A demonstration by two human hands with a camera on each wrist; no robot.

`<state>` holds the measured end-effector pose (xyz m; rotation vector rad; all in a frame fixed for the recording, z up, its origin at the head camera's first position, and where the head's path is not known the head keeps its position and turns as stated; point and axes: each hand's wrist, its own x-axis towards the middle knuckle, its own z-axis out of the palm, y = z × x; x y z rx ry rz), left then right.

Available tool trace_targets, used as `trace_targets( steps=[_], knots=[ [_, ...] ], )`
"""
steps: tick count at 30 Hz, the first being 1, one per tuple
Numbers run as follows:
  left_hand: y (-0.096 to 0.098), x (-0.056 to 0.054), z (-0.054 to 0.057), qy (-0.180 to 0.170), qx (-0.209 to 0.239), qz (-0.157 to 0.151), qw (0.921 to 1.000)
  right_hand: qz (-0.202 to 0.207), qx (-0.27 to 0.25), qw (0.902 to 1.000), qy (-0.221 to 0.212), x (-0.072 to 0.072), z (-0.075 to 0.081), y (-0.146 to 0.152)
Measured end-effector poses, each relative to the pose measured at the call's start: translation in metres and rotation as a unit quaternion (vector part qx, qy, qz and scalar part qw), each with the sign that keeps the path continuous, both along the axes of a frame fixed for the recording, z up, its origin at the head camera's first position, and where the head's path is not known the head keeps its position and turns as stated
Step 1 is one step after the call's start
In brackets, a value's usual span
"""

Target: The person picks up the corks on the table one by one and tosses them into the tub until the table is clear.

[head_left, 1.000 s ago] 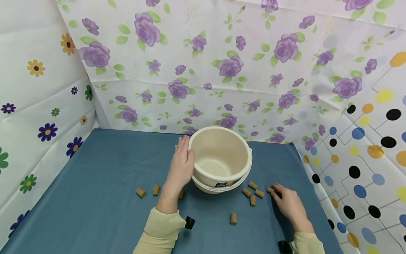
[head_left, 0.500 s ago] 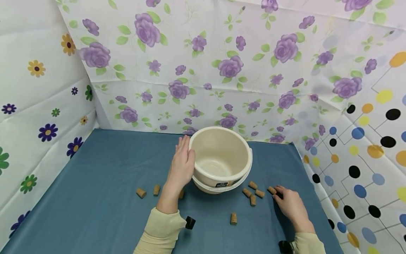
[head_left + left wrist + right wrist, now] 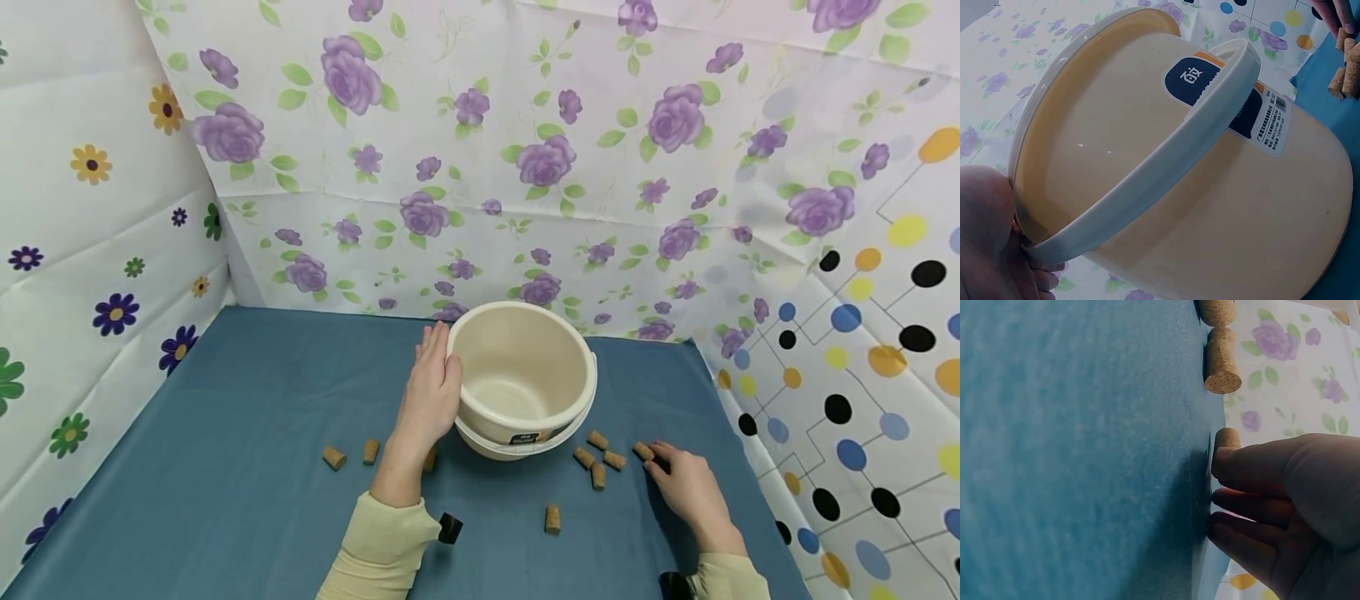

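Observation:
A cream plastic bucket [image 3: 517, 358] with a white handle stands near the back middle of the blue cloth. My left hand [image 3: 431, 383] rests on its left side, fingers straight along the wall and thumb by the rim. In the left wrist view the bucket's handle [image 3: 1147, 181] hangs across its labelled side. On the right, my right hand [image 3: 686, 483] pinches a cork [image 3: 642, 451] between thumb and index finger, low at the cloth; the thumb covers part of that cork [image 3: 1227, 436] in the right wrist view. Several corks [image 3: 597, 476] lie close together just left of it.
One cork [image 3: 552, 519] lies alone at the front middle. Left of the bucket lie further corks [image 3: 334, 457], one partly behind the left wrist. A blue cloth [image 3: 225, 467] covers the table, with a floral curtain [image 3: 480, 167] behind and patterned sheets at both sides.
My right hand and the cork at its fingertips have shifted very slightly right and toward me. The left hand and bucket stay in place.

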<state>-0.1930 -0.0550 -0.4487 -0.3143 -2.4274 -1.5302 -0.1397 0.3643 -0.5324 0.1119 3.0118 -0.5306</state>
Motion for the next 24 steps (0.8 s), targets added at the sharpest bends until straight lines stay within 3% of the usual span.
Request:
trace_targets(
  steps=[24],
  knots=[
    [0.0005,0.0021,0.0015,-0.001,-0.003,0.004,1.0000,-0.028,-0.044,0.9985,0.019,0.0062,-0.0018,0.0052]
  ],
)
